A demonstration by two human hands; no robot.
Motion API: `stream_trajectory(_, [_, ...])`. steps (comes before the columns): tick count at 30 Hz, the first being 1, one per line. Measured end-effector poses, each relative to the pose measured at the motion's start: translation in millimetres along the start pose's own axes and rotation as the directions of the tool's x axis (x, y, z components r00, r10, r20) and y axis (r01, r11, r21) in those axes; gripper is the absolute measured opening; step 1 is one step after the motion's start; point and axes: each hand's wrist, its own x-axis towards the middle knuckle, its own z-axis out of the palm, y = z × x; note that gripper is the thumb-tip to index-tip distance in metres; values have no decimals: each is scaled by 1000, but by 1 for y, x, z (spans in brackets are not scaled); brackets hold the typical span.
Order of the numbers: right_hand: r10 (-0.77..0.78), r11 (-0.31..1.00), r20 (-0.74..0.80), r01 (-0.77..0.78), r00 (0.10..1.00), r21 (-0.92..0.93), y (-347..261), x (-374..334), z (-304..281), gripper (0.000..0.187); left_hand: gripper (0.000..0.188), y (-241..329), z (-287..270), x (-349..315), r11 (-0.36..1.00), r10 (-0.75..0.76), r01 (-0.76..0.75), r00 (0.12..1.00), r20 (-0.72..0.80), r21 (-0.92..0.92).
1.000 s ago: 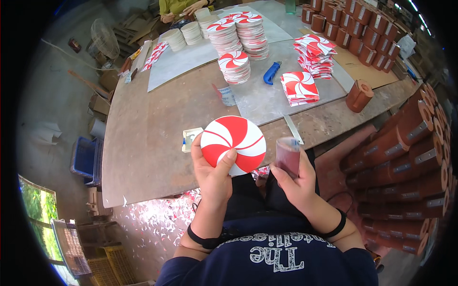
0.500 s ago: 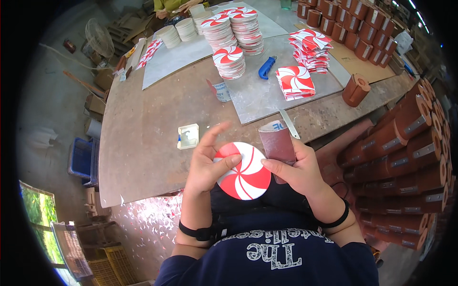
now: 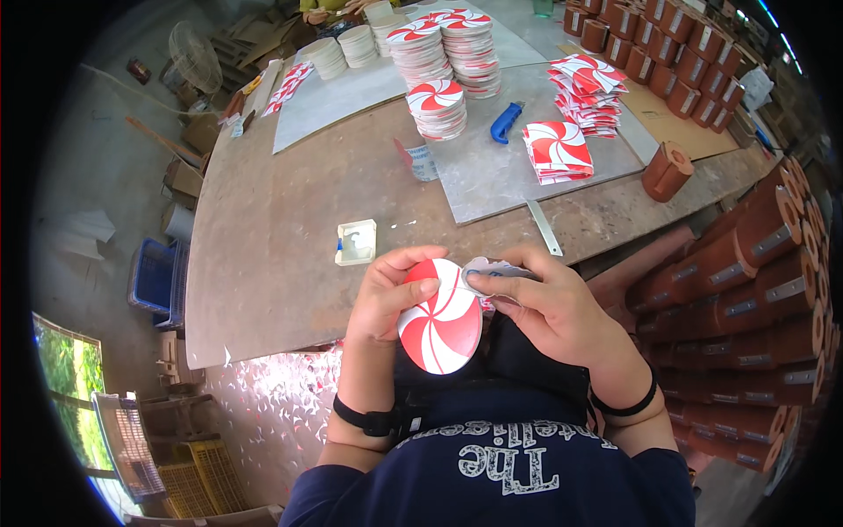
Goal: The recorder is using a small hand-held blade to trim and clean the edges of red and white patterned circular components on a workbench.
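Observation:
A round disc (image 3: 436, 329) with a red and white swirl is tilted toward me in front of my body. My left hand (image 3: 386, 294) grips its left side, thumb on the face and fingers behind. In my right hand (image 3: 549, 299) is a folded piece of sandpaper (image 3: 496, 269), its pale printed backing outward, pressed by the thumb against the disc's upper right edge. The sandpaper's gritty side is hidden. A small white tray (image 3: 356, 242) lies on the table just beyond my left hand.
Stacked swirl discs (image 3: 436, 110), a blue-handled cutter (image 3: 507, 122), square swirl sheets (image 3: 558, 151) and a metal ruler (image 3: 543, 228) lie on the table (image 3: 263, 237). Curled sandpaper (image 3: 421, 162) stands there too. Brown cylinders (image 3: 738, 290) are piled at the right. Another person's hands (image 3: 338, 10) show far off.
My right hand has turned over and folded the sandpaper onto the disc's edge. The disc has tilted and shifted slightly left. The whole view has shifted a little.

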Motion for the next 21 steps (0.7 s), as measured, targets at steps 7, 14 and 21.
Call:
stream_trajectory(7, [-38,981,-39,30,998,-190,-10,-3,1,36,31,0,0,5,998,25,-29,996,-90,-47])
stream_trajectory(14, [-62,971,-50,49,997,-234,-16,-8,10,37,30,2,1,8,998,39,-49,965,-261,-34])
stream_trajectory(21, [-88,948,-179,27,980,-316,-16,-11,27,36,30,-2,6,14,992,53,-89,935,-350,-88])
